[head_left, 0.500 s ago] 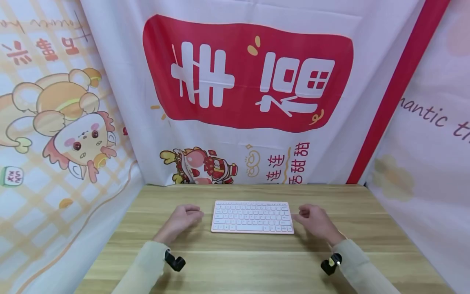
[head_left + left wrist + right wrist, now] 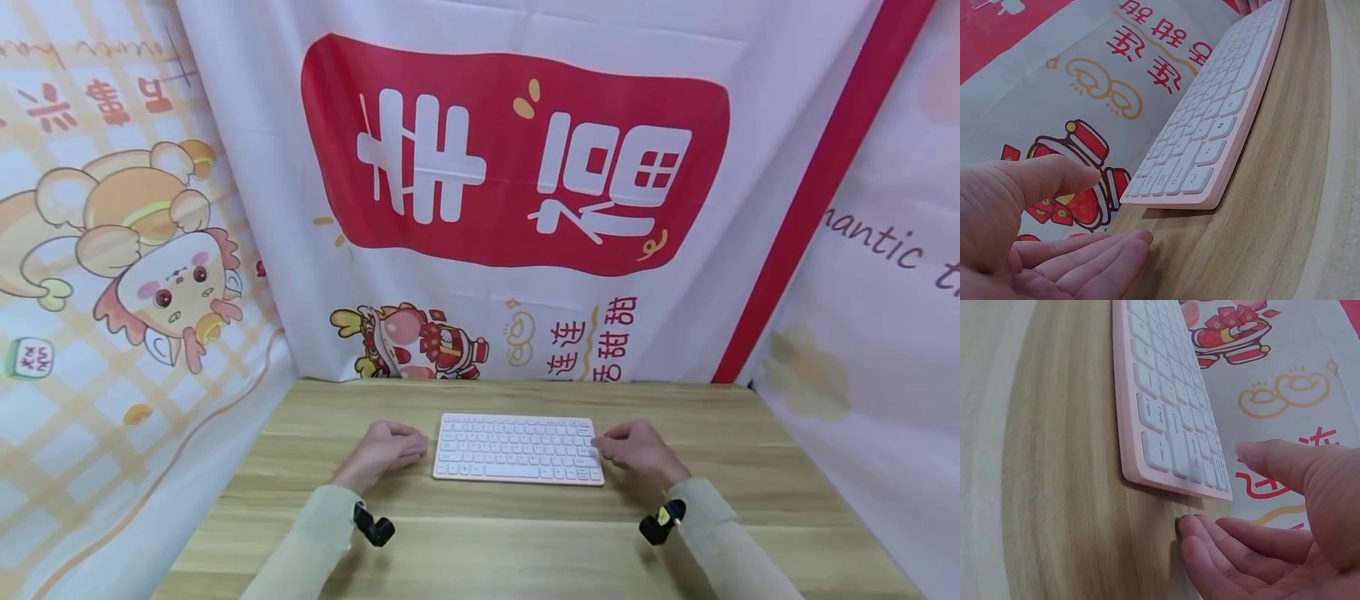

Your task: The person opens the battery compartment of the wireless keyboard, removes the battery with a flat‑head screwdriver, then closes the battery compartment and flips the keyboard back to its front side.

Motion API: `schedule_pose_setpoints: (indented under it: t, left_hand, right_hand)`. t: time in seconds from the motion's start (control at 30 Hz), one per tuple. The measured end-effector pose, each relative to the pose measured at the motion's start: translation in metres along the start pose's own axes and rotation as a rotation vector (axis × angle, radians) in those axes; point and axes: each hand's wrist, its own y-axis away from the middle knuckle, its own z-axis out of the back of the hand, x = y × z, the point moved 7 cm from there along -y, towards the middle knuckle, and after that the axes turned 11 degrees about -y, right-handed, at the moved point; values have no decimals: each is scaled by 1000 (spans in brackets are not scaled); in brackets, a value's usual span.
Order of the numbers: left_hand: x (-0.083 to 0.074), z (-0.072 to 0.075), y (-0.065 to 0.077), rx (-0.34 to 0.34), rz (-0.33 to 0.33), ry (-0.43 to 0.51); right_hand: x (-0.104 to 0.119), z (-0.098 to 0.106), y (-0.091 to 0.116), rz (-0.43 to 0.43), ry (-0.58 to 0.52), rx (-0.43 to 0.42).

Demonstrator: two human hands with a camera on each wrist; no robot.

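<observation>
A thin keyboard (image 2: 517, 448) with white keys and a pink frame lies flat on the wooden tabletop. Just off its left end is my left hand (image 2: 381, 454); in the left wrist view a gap shows between thumb (image 2: 1054, 178) and the loosely extended fingers (image 2: 1104, 259), with the keyboard's end just beyond. On the opposite side, my right hand (image 2: 639, 450) has its thumb tip overlapping the keyboard's right edge in the head view. The right wrist view shows its thumb (image 2: 1279, 459) spread from the relaxed fingers (image 2: 1229, 550), nothing between them.
The wooden table (image 2: 480, 546) carries the keyboard and runs back to a white printed cloth (image 2: 420, 279) with a red panel. Patterned cloth hangs on the left side (image 2: 150, 350) and right side (image 2: 862, 400). A small black camera is strapped to each wrist.
Both hands have come inward to the keyboard's ends, the left moving right and the right slightly left. The keyboard has stayed in place on the table; the head view has shifted slightly.
</observation>
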Motion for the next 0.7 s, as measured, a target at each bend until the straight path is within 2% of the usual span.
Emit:
schedule_pose_setpoints:
  t: [0.4,0.57,0.7]
  left_hand:
    - [0,-10,-14,-19,6,55]
    - [-6,-19,-19,3,-8,7]
    - [-10,-22,-23,-22,-24,-43]
  right_hand:
    - [0,-11,-12,-26,-23,-4]
    - [-3,-11,-15,-48,-10,-26]
    - [-2,-13,-17,-46,10,-24]
